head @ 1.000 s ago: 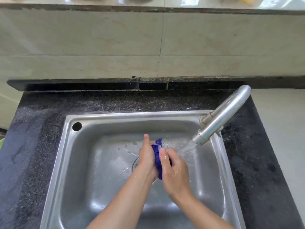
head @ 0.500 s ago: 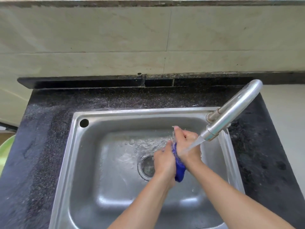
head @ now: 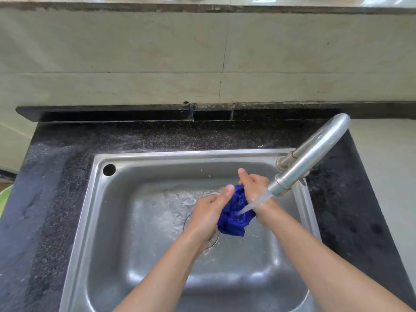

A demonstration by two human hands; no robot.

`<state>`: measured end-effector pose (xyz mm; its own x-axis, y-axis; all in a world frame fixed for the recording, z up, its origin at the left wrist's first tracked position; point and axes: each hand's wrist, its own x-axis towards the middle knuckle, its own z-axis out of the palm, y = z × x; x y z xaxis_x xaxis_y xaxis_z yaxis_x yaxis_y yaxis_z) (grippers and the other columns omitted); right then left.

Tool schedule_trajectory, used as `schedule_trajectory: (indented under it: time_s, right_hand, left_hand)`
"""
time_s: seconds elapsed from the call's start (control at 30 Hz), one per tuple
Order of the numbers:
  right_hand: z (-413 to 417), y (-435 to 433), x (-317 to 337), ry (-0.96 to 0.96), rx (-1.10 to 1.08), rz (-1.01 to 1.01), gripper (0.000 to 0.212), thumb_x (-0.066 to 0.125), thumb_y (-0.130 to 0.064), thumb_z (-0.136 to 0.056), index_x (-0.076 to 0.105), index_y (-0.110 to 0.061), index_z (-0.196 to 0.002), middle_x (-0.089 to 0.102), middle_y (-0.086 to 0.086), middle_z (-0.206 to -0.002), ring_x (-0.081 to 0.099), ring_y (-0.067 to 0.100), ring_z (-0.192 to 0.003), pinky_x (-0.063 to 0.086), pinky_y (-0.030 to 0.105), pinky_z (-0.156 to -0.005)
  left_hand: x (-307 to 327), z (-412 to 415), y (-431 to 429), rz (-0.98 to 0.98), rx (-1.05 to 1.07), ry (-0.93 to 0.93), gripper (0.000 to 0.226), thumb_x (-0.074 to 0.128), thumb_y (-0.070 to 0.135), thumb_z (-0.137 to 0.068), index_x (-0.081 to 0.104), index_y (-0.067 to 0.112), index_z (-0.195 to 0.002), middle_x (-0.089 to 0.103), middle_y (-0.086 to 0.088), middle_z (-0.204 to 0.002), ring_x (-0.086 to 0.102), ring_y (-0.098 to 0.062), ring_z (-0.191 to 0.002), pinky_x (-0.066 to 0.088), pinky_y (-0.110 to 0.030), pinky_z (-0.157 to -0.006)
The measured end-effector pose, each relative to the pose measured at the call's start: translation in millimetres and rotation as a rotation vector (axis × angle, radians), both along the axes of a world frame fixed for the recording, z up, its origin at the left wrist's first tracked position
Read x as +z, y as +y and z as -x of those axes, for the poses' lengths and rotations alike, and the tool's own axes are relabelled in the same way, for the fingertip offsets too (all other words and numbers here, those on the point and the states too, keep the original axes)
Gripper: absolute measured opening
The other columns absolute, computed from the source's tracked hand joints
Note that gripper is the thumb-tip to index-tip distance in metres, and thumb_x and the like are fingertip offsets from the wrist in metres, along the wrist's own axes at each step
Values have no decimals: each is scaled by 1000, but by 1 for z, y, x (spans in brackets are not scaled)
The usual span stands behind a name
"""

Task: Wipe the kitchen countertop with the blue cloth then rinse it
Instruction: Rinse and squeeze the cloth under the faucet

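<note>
The pale tiled wall [head: 157, 52] fills the upper half of the view. Below it lies the dark speckled surface [head: 56, 199], which surrounds the sink on the left, rear and right sides. The surface looks wet along its left portion.

The stainless steel sink [head: 180, 155] is set into the surface. Water is pooled and rippling on its floor. The metal faucet [head: 308, 154] rises at the sink's right rear corner and arches forward, with its outlet over the basin.

Both forearms enter from the lower edge and meet above the middle of the basin. The left hand [head: 207, 215] has its fingers curled around the left side of the blue cloth [head: 234, 212]. The right hand [head: 254, 188] grips the cloth's upper right part with the thumb raised. Its fingers are hidden behind the cloth, so the grip appears closed but is not fully visible.

The blue cloth is bunched between the two hands, held above the sink floor, directly below the faucet outlet. The water stream [head: 254, 203] runs from the outlet onto the cloth.

The drain [head: 215, 239] sits beneath the left hand, mostly covered. The overflow hole [head: 109, 170] is at the sink's left rear corner.
</note>
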<state>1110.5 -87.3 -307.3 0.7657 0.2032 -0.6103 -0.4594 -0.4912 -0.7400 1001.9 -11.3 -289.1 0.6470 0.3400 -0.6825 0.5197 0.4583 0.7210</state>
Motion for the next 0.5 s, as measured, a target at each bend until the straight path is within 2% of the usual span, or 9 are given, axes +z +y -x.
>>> schedule_trajectory:
  time_s: [0.07, 0.13, 0.17, 0.2, 0.23, 0.3, 0.37, 0.43, 0.5]
  right_hand:
    - [-2, -4, 17, 169, -70, -208, 33, 63, -37, -88, 59, -4, -87, 54, 6, -69, 55, 10, -45, 43, 13, -42]
    - [-4, -14, 31, 186, 11, -322, 42, 73, -37, -75, 60, -1, -91, 60, 10, -77, 61, 11, -56, 51, 20, -55]
    - [-5, -21, 36, 144, 104, -328, 48, 78, -38, -69, 61, 0, -93, 64, 10, -83, 64, 14, -65, 52, 23, -63]
    - [-6, -28, 41, 102, 195, -310, 54, 83, -37, -64, 62, -1, -98, 68, 9, -90, 66, 16, -75, 53, 25, -70]
    - [-9, -36, 44, 77, 275, -270, 57, 86, -35, -61, 63, -4, -103, 70, 5, -95, 68, 16, -83, 52, 24, -75]
    - [-16, -53, 45, 77, 440, -147, 59, 84, -37, -57, 63, -12, -107, 69, -4, -99, 67, 10, -90, 51, 23, -83]
    - [-18, -66, 40, 61, 664, 17, 60, 87, -39, -56, 64, -26, -110, 69, -7, -100, 67, 10, -95, 52, 29, -90]
    - [-16, -74, 32, 55, 835, 170, 48, 86, -40, -57, 69, -25, -100, 71, -5, -89, 68, 11, -87, 51, 30, -87]
    - [-12, -76, 30, 53, 857, 164, 28, 83, -35, -62, 73, -16, -81, 72, 1, -76, 66, 18, -77, 47, 29, -78]
  left_hand:
    - [1, 12, 6, -195, -281, 18, 36, 82, 46, -71, 63, 15, -65, 66, 12, -73, 60, -7, -71, 44, -18, -67]
    - [-6, 16, 11, -398, -418, 48, 22, 80, 28, -77, 64, 20, -64, 63, 18, -96, 58, -1, -95, 41, -18, -83]
    - [-6, 16, 14, -481, -416, 37, 18, 75, 21, -80, 66, 19, -65, 59, 14, -108, 55, -4, -105, 36, -20, -88]
    - [-8, 16, 18, -529, -380, 24, 18, 70, 15, -83, 66, 16, -65, 57, 10, -114, 53, -7, -108, 34, -20, -89]
    - [-5, 14, 21, -516, -292, 1, 21, 65, 10, -85, 63, 12, -64, 59, 8, -109, 55, -9, -103, 36, -22, -86]
    - [3, 8, 26, -333, -35, -52, 30, 56, 3, -87, 50, 12, -59, 56, 7, -73, 51, -14, -71, 37, -28, -66]
    - [9, 1, 31, -168, 196, -100, 37, 47, 1, -90, 36, 18, -60, 38, 3, -54, 34, -17, -54, 27, -31, -53]
    - [13, -4, 35, -143, 288, -75, 35, 42, 5, -93, 32, 19, -62, 33, 1, -54, 29, -16, -52, 22, -28, -50]
    - [18, -5, 38, -190, 271, -49, 32, 42, 13, -97, 35, 19, -66, 35, 3, -57, 30, -15, -53, 25, -23, -47]
